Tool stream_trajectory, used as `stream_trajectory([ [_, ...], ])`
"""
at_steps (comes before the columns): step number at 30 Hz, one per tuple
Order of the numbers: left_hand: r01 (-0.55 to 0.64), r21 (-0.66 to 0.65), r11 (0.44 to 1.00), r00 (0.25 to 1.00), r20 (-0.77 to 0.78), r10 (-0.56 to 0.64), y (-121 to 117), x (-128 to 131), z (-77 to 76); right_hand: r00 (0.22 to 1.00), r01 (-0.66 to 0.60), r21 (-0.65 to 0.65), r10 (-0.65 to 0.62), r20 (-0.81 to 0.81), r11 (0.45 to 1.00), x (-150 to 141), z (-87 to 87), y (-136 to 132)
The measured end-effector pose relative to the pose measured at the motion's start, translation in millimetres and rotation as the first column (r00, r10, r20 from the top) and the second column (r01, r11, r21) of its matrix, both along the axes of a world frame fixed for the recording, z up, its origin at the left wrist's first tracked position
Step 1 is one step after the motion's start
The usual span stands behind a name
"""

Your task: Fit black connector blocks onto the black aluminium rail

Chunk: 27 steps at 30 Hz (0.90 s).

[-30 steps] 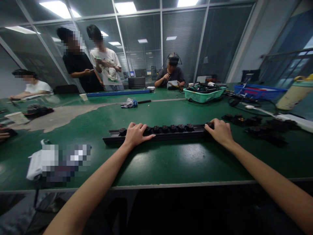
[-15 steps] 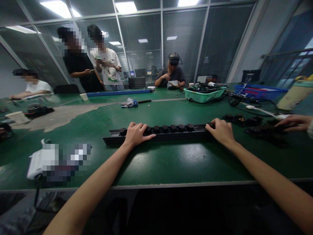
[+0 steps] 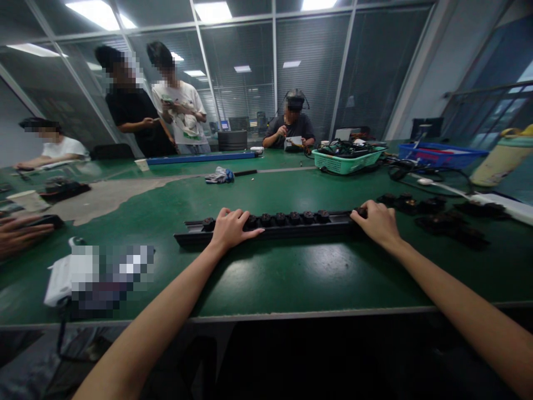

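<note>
A long black rail point(image 3: 287, 230) lies crosswise on the green table, with a row of several round black pieces point(image 3: 294, 217) set in its channel. Toward the rail's left end, my left hand point(image 3: 230, 229) is closed over it, fingers on the far side and thumb stretched along the near edge. My right hand point(image 3: 378, 225) is closed at the right end, thumb and fingers pinching a small dark piece point(image 3: 361, 212) there. The fingers partly hide that piece, so whether it sits inside the channel I cannot tell.
Loose black parts point(image 3: 452, 228) lie to the right, near a white power strip point(image 3: 514, 206). A green basket point(image 3: 347, 163) of cables and a blue tray point(image 3: 443, 155) stand behind. At left are a white device point(image 3: 62, 280) and a co-worker's hand point(image 3: 16, 233).
My hands and the rail stay in place. A co-worker's hand that reached over the loose black parts at right has gone. At left, another person's hand has come farther into view with a dark object.
</note>
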<state>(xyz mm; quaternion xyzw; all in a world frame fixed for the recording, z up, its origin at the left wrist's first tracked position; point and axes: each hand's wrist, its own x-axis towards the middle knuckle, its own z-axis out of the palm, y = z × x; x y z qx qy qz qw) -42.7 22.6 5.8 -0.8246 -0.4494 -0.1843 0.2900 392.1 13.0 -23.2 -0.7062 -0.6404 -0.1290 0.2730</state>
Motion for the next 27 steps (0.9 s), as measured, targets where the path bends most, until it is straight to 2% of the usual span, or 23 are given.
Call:
stream_trajectory([
  [27,-0.003,0.023,1.000,1.000,-0.013,0.004,1.6,-0.5,-1.2,0.999,0.045,-0.020,-0.046,-0.022,0.999,9.7,-3.6,5.6],
])
